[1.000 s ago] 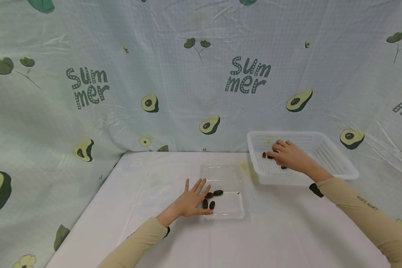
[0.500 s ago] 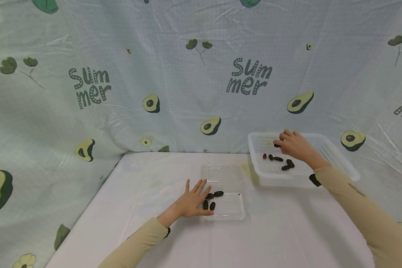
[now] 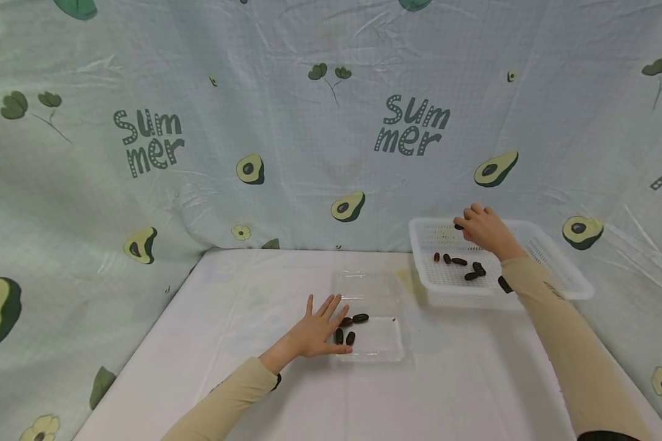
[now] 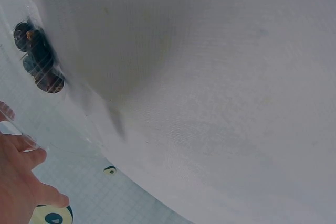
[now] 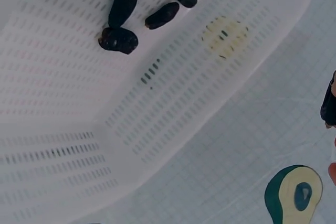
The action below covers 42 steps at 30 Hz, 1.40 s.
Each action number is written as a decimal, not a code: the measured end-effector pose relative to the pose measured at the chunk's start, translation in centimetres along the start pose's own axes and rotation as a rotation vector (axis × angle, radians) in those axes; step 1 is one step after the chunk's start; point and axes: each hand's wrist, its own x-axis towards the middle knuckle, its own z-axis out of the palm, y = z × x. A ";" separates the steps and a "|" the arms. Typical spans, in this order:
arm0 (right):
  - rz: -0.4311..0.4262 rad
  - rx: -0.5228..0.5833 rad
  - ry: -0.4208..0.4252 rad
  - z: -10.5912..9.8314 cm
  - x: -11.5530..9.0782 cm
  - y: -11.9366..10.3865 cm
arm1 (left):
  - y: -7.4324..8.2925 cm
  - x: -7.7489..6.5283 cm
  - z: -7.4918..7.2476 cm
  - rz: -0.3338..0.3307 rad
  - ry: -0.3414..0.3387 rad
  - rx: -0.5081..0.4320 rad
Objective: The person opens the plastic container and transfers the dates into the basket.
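Observation:
In the head view my left hand (image 3: 315,334) lies with fingers spread over the left side of a clear plastic box (image 3: 383,352) whose lid is folded back. Several dark dates (image 3: 360,318) are inside the box, close to the fingers; the left wrist view shows dates (image 4: 41,59) through the plastic wall. Up at the right, my right hand (image 3: 482,231) pinches one dark date (image 5: 329,104) between thumb and fingertips, above the far side of a white slotted basket (image 3: 436,283). Several more dates (image 5: 161,16) lie on the basket's floor.
A pale cloth (image 3: 281,392) covers the table. Behind it hangs a curtain (image 3: 287,122) printed with avocados and "summer" lettering, close behind the basket. The folded-back lid (image 3: 364,283) lies at the box's far side.
My right hand has risen out of the basket with a date and moved toward the back, uncovering the other dates there. My left hand stays in place.

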 end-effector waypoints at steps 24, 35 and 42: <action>0.220 -0.018 -0.221 2.0 -1.3 0.4 | 0.3 -0.1 -0.5 0.016 -0.008 -0.001; 0.252 -0.025 -0.244 1.9 -1.4 0.6 | 0.3 -0.1 -0.5 0.013 -0.008 -0.002; 0.202 0.017 -0.207 1.2 -1.3 0.6 | 0.2 -0.1 -0.6 0.009 -0.011 -0.008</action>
